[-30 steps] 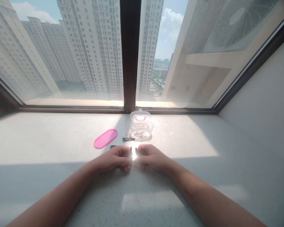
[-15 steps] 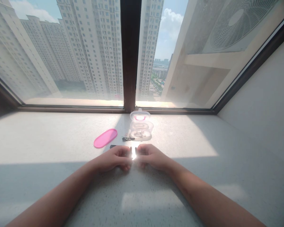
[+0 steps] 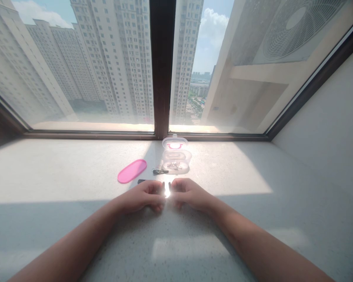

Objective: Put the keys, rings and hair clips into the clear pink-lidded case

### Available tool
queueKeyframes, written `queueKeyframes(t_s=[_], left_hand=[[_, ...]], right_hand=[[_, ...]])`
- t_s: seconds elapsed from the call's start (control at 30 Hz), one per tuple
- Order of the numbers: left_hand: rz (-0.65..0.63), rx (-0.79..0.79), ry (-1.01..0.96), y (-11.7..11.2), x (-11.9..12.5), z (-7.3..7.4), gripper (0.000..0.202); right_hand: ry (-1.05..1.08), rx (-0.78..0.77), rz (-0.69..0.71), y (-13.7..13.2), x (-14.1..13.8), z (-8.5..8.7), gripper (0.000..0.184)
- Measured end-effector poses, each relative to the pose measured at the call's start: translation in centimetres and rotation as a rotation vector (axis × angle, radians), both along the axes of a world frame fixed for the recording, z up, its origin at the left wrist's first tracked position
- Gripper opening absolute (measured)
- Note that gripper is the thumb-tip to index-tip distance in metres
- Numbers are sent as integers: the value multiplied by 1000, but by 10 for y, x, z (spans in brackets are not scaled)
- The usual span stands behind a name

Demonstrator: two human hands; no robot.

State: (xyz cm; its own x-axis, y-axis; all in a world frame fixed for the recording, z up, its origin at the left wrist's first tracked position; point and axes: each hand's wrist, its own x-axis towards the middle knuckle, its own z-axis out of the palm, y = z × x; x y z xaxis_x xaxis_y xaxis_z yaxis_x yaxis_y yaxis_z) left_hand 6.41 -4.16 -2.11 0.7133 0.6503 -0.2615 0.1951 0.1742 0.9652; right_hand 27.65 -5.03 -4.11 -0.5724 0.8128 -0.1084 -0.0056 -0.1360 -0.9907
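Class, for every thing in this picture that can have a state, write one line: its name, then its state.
Clear plastic box: open, small metal pieces inside.
Pink oval plastic lid: off the box, lying flat on the white sill.
Small dark glinting object: pinched between both hands, glare hides detail.
Left hand: closed on the object.
Right hand: closed on the object.

No readable text, label, brand or number on anything in view.
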Motion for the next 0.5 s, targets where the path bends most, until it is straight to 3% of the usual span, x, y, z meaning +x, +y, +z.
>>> queueKeyframes(t_s=[0.5], left_hand=[[9, 9, 18, -1, -1, 1, 25]], right_hand=[[-20, -13, -11, -2, -1, 5, 24]])
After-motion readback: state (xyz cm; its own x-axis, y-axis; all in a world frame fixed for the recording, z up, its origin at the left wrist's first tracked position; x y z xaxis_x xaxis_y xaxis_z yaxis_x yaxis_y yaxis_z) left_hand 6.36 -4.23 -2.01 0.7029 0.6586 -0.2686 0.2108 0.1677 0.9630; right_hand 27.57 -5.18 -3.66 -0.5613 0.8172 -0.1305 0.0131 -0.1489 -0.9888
